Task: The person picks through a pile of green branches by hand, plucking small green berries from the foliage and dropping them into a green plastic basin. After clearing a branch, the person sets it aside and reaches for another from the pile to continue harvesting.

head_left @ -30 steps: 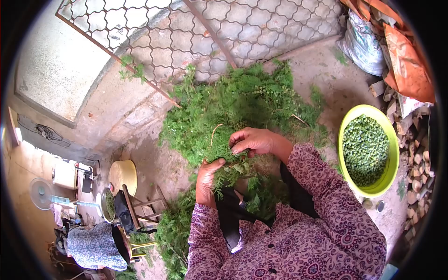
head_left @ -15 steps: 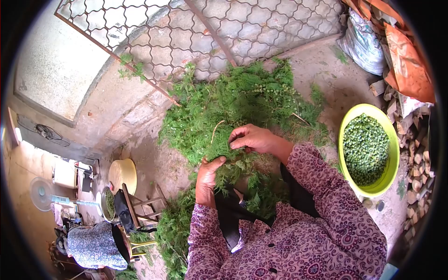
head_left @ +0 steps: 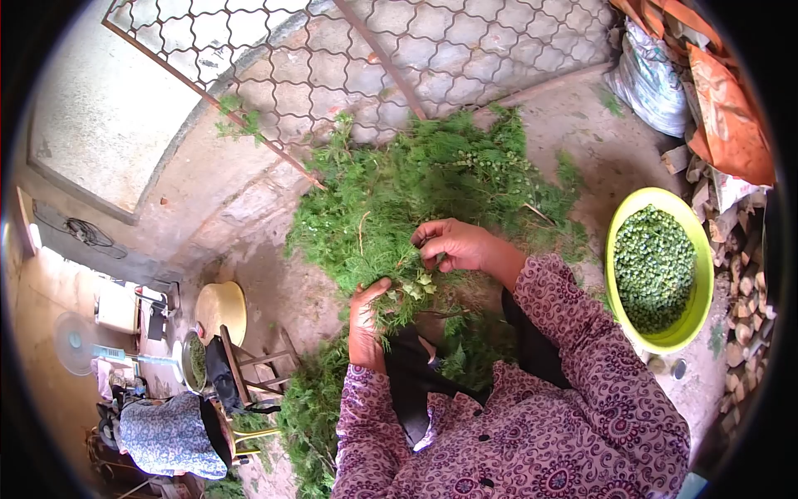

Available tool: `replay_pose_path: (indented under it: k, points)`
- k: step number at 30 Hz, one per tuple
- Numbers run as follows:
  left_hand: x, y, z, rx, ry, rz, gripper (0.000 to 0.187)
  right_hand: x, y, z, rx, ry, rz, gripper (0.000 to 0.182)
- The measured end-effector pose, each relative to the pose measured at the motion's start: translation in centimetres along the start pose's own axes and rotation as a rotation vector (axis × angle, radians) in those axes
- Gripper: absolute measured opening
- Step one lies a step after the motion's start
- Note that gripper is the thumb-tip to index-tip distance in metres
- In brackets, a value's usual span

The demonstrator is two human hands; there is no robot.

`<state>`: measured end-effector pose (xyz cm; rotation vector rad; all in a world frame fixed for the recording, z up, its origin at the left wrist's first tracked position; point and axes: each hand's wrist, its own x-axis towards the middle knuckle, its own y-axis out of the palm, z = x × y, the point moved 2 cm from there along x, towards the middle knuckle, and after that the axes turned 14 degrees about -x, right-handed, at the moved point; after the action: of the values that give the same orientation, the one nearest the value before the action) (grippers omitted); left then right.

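My left hand (head_left: 366,323) is closed round a green branch (head_left: 399,283) with feathery leaves and a cluster of pale green cones (head_left: 416,288). My right hand (head_left: 455,246) is just above and to the right of that cluster, its thumb and fingertips pinched together. What lies between those fingertips is too small to make out. Beyond both hands spreads a big heap of cut evergreen branches (head_left: 424,179), some bearing small green cones. More branches (head_left: 316,416) lie by my left sleeve and between my legs.
To my right stands a yellow-green basin (head_left: 617,287) filled with small green cones. Stacked firewood (head_left: 740,333), a white sack (head_left: 652,83) and an orange bag (head_left: 723,116) line the right side. A metal lattice (head_left: 349,66) leans ahead. Another person (head_left: 174,437) sits at lower left, near a fan (head_left: 75,343) and a round tub (head_left: 222,312).
The branch in my left hand has turned, bringing the pale cone cluster into view. My right hand has shifted slightly to the right, its fingers more curled. The basin looks unchanged.
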<state>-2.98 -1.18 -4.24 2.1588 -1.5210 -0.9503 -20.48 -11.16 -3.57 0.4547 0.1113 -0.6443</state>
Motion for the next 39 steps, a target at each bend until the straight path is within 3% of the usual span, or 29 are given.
replay_pose_path:
  k: [5,14,17,19,23,26,28,29,31,32,33,35,39]
  points:
    - [0.1,-0.1,0.1,0.006,-0.004,0.023,0.023,-0.1,0.6,-0.1,-0.036,-0.011,0.134,0.036]
    - [0.4,-0.2,0.1,0.045,-0.016,0.049,0.031,0.2,0.4,-0.4,-0.214,-0.054,0.052,0.019]
    - [0.4,-0.4,0.4,0.065,-0.037,0.032,0.033,0.6,-0.3,-1.0,-0.412,-0.111,-0.075,0.028]
    - [0.5,-0.3,0.7,0.087,-0.026,0.016,0.034,0.6,-0.5,-0.6,-1.003,-0.416,-0.298,0.037]
    - [0.3,0.5,1.9,0.183,0.033,-0.009,0.036,0.7,-0.4,-0.9,-1.042,-0.342,-0.352,0.041]
    - [0.2,0.8,2.2,0.182,0.051,0.019,0.035,0.9,-0.6,-1.4,-1.106,-0.463,-0.444,0.035]
    - [0.0,0.1,2.2,0.160,0.026,0.008,0.035,0.7,-1.2,-1.1,-1.286,-0.569,-0.662,0.027]
    - [-0.1,0.2,1.8,0.163,0.024,0.010,0.035,0.0,-1.0,-0.1,-1.284,-0.568,-0.666,0.027]
    - [-0.4,0.5,1.3,0.186,-0.026,0.031,0.036,-1.0,-1.5,1.4,-0.610,-0.154,-0.466,0.016]
    - [-0.3,0.3,1.3,0.184,-0.025,0.029,0.036,-0.7,-2.0,1.1,-0.409,-0.049,-0.312,0.015]
    - [0.0,-0.1,1.3,0.132,-0.025,0.046,0.038,-0.7,-1.8,1.1,-0.410,-0.048,-0.311,0.015]
    - [-0.1,0.4,1.3,0.079,-0.027,0.065,0.040,-0.7,-1.1,0.8,-0.029,0.004,-0.174,0.019]
    - [-0.5,1.9,1.1,-0.152,0.001,0.089,0.033,-0.8,-0.7,0.8,0.058,-0.036,-0.043,0.022]
